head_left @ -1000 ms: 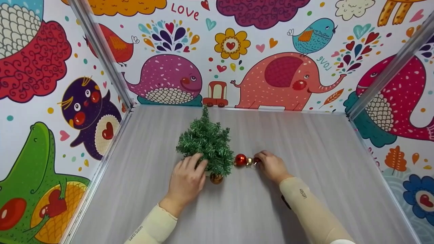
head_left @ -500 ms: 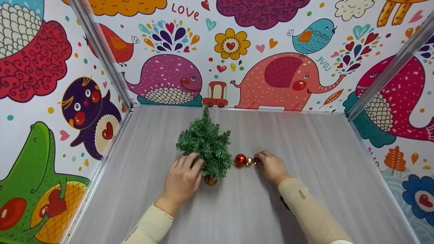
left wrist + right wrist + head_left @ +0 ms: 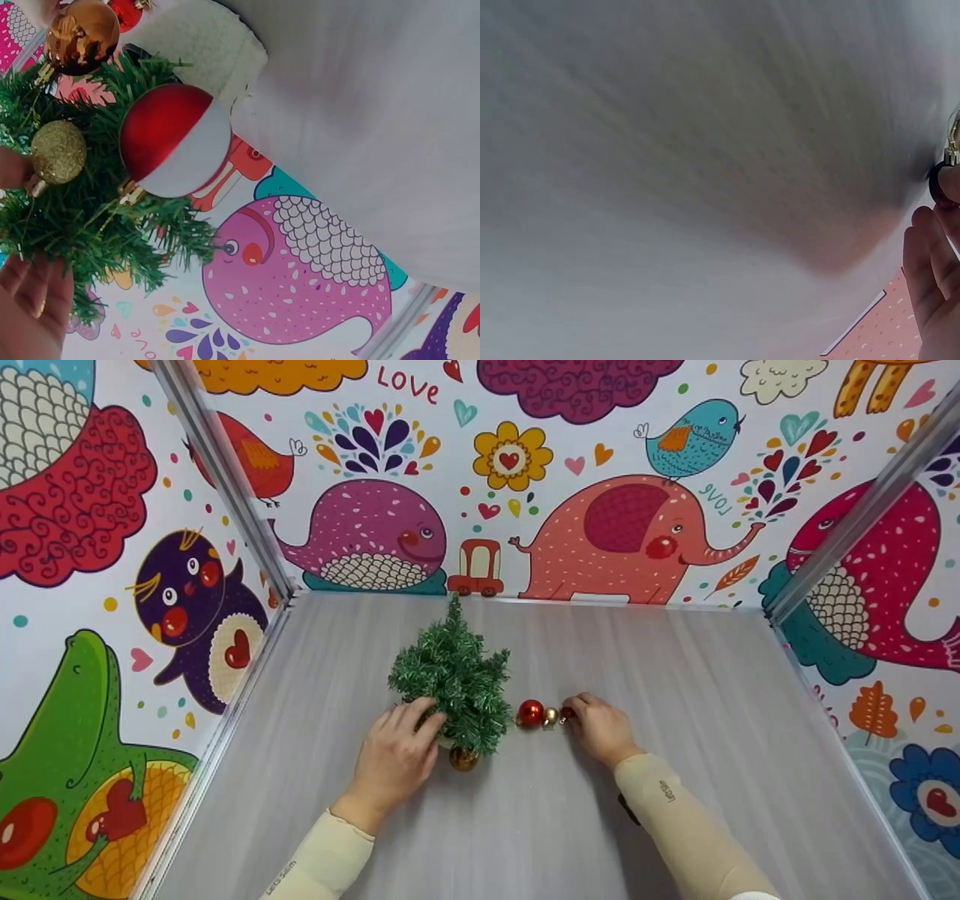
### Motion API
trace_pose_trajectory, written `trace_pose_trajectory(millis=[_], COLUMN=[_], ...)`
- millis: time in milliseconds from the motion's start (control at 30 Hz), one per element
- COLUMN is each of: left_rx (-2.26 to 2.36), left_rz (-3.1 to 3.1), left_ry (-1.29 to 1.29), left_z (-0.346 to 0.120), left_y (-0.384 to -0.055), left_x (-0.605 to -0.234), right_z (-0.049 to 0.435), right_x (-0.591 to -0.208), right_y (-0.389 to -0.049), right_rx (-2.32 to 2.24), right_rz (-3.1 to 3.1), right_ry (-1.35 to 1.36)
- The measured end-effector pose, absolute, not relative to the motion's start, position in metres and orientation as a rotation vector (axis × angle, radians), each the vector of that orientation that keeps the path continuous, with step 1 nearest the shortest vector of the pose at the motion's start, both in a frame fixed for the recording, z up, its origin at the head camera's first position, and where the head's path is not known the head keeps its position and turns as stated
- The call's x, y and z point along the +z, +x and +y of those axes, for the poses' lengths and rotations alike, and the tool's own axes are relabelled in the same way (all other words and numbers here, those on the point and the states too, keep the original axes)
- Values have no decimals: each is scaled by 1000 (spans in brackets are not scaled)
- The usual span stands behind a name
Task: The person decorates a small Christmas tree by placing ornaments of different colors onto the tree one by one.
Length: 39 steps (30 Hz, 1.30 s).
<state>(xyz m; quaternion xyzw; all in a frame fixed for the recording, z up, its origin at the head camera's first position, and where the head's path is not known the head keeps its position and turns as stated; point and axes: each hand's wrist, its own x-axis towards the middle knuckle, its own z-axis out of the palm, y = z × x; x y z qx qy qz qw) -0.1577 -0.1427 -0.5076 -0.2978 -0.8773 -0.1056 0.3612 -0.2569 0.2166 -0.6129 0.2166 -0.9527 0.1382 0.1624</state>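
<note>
A small green artificial Christmas tree [image 3: 454,667] stands left of the table's middle. My left hand [image 3: 397,750] holds it low on its left side, thumb and fingers among the branches. In the left wrist view the tree carries a red-and-white bauble [image 3: 176,142], a gold glitter bauble [image 3: 58,152] beside the thumb, and a shiny copper bauble [image 3: 82,34]. To the tree's right, my right hand [image 3: 600,727] pinches a small dark red bauble [image 3: 939,186], mostly covered by the fingers. A shiny red bauble [image 3: 531,713] and a small gold bauble [image 3: 551,715] lie beside it in a row.
The grey wood-grain table [image 3: 712,682] is bordered by metal frame posts [image 3: 232,487] and panels printed with cartoon animals. The tree's round white base [image 3: 202,52] shows in the left wrist view.
My left hand has drawn slightly left and toward me. The copper bauble at the tree's foot has shifted left as the tree turned a little. My right hand stays almost still on the dark red bauble.
</note>
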Motion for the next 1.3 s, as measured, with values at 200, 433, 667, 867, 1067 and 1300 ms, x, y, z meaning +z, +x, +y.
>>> trace_pose_trajectory(millis=[200, 433, 667, 867, 1067, 1300], left_rx=[-284, -302, -305, -293, -283, -289], left_rz=[-2249, -2240, -2232, -2235, -2239, -2248], left_ry=[-779, -775, -772, -774, -770, -769], left_z=[-146, -150, -151, -151, -150, -150], left_y=[-160, -159, -161, -160, -160, -159], left_x=[-508, -509, -509, -509, -509, -508], right_z=[216, 215, 214, 215, 217, 222], right_x=[-613, -613, -612, -611, -613, -611], right_y=[-257, -256, -255, -254, -254, -253], right_rx=[401, 401, 404, 404, 386, 388], right_rz=[-2716, -2712, -2709, -2720, -2725, -2667], right_ry=[610, 604, 593, 588, 574, 588])
